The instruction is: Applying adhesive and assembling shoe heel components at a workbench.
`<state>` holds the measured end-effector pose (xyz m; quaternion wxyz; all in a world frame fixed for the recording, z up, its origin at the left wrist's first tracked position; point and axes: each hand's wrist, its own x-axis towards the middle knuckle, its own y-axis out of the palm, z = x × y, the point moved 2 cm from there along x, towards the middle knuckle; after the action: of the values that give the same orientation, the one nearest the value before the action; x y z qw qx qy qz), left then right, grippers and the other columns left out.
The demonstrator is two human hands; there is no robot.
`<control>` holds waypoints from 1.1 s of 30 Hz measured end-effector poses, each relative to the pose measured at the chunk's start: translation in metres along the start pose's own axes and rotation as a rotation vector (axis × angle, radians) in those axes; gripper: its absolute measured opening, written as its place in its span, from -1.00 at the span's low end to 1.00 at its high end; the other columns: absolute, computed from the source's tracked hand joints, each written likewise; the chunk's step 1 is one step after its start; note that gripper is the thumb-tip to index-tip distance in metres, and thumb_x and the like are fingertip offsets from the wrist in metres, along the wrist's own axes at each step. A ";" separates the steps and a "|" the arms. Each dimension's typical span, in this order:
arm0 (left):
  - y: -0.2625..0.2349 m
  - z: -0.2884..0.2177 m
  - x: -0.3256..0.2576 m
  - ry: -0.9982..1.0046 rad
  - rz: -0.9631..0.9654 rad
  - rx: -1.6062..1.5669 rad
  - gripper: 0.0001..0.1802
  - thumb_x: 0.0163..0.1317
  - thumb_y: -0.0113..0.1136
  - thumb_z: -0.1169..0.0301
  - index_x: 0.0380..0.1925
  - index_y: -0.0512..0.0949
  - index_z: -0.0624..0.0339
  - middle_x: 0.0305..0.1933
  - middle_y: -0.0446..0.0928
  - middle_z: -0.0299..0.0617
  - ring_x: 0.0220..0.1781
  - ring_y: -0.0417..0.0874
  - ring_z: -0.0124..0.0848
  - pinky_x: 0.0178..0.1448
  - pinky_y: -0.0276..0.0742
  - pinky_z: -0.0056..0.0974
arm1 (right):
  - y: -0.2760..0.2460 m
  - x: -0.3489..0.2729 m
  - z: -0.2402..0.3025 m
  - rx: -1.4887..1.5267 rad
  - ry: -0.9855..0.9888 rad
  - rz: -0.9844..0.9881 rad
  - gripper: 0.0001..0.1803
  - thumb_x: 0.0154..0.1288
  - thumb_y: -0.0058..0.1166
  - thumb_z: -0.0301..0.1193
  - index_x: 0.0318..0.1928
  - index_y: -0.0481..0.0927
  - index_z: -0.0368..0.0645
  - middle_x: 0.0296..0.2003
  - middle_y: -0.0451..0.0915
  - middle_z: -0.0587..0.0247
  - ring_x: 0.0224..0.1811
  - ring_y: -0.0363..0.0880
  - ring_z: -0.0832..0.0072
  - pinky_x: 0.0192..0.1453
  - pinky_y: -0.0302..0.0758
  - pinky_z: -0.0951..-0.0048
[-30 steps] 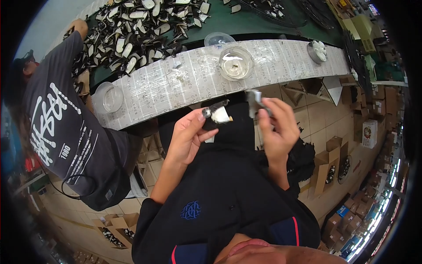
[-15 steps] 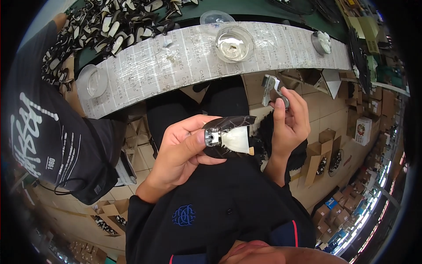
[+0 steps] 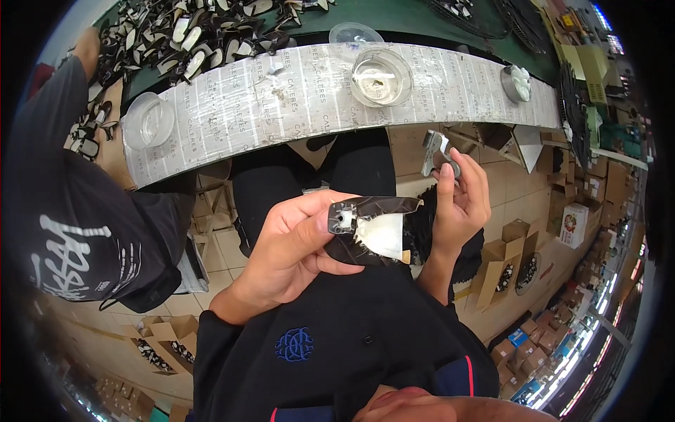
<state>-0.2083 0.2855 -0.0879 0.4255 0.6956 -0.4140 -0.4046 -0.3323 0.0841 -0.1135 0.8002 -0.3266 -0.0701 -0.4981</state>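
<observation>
My left hand (image 3: 285,243) grips a shoe heel (image 3: 380,235), its thumb pressed beside a dark square end with a small hole. The heel's body is off-white, and dark patterned covering material (image 3: 380,206) spreads around it with loose edges. A small tan bit (image 3: 406,257) sits at its right edge. To the right, clear of the heel, my right hand (image 3: 460,200) is closed around a grey metal tool (image 3: 431,153) with a curved cut-out. Its exact kind cannot be made out, and the fingers hide its lower part.
Beyond my hands runs a paper-covered ledge (image 3: 232,119) bearing a clear bowl (image 3: 382,79), a plastic tub (image 3: 149,121) and a small round container (image 3: 517,83). A pile of black-and-white heels (image 3: 190,42) lies on the green table. A co-worker's dark sleeve (image 3: 53,119) is at left.
The heel in my left hand has tilted slightly, so more of its dark covering shows. My right hand and the metal tool have barely moved. The co-worker at left has shifted.
</observation>
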 end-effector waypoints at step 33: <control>-0.004 -0.013 0.001 0.100 -0.047 0.141 -0.48 0.37 0.13 0.26 0.15 0.36 0.47 0.01 0.57 0.03 -0.02 0.68 -0.27 -0.05 0.74 -0.19 | 0.009 0.006 0.003 0.022 0.039 0.025 -0.75 0.23 0.19 -0.62 -0.05 0.65 -0.31 -0.09 0.58 0.13 -0.28 0.59 0.61 -0.33 0.60 0.64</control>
<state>-0.1947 0.2891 -0.0881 0.3859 0.7528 -0.4031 -0.3491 -0.3213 0.0840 -0.1127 0.8112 -0.3088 -0.0558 -0.4934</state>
